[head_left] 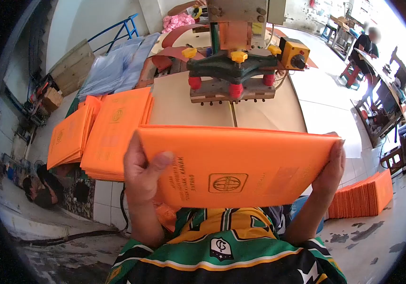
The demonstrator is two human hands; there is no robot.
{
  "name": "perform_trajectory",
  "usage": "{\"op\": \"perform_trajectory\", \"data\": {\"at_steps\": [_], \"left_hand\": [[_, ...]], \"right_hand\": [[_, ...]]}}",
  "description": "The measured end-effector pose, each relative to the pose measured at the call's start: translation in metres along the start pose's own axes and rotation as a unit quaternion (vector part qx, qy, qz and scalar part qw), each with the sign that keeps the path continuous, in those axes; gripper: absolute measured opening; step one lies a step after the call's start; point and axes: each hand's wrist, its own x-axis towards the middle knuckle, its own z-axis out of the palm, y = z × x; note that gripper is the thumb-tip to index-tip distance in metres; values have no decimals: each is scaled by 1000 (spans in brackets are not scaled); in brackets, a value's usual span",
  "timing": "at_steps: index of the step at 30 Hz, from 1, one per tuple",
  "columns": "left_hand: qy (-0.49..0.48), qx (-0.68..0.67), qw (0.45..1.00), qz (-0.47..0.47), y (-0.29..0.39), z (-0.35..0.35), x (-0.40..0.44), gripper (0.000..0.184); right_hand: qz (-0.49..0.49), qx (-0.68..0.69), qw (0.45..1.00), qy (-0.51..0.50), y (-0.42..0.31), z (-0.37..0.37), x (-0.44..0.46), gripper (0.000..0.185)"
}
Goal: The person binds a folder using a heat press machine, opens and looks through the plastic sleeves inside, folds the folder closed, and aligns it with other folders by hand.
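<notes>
While grips [152, 168] [331, 163] hold folder edges [240, 131], press [233, 71] sits apart.

Blue metal rail [117, 34] by the wall, pink bundle [178, 22] nearby.

Pale walls rise behind the room here, the one at top right [302, 13] marked with dark scuffs. Bright light is pouring in at the right edge, almost washing out that side. Light tiles cover the floor [326, 102], with dark stains showing toward the lower right. On the left, a wooden board [70, 64] leans beside a blue metal rail [117, 32]. Over at right, a person in dark clothing [367, 47] sits on a red stool [352, 75] beside a long worktable [382, 78], and another table [341, 22] stands farther back.
</notes>
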Motion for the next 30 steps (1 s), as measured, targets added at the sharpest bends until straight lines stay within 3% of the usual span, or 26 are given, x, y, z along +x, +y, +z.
{"op": "perform_trajectory", "data": {"at_steps": [1,3,4,7,9,15,25,27,30], "left_hand": [[-4,0,1000,-1,3,-1,4,42],[77,13,991,106,11,-1,14,47],[71,12,992,105,13,-6,19,47],[24,-14,985,173,16,-17,35,52],[62,-20,982,178,6,-20,43,53],[58,-39,990,122,-33,-21,49,47],[45,-6,995,91,-67,-33,38,47],[20,83,993,87,-71,-38,32,49],[37,61,997,21,-81,-35,20,49]], "right_hand": [[0,-1,1000,4,-7,7,3,46],[-100,5,995,9,-26,21,12,49],[-121,2,992,-32,-32,19,17,52],[-206,-4,978,-33,-36,29,34,56],[-236,2,971,-43,-25,31,50,57],[-222,23,974,-49,13,33,62,52],[-224,-54,970,-76,48,23,66,54],[-201,-49,974,-93,53,14,62,52],[-88,-7,993,-81,76,10,47,45]]}}
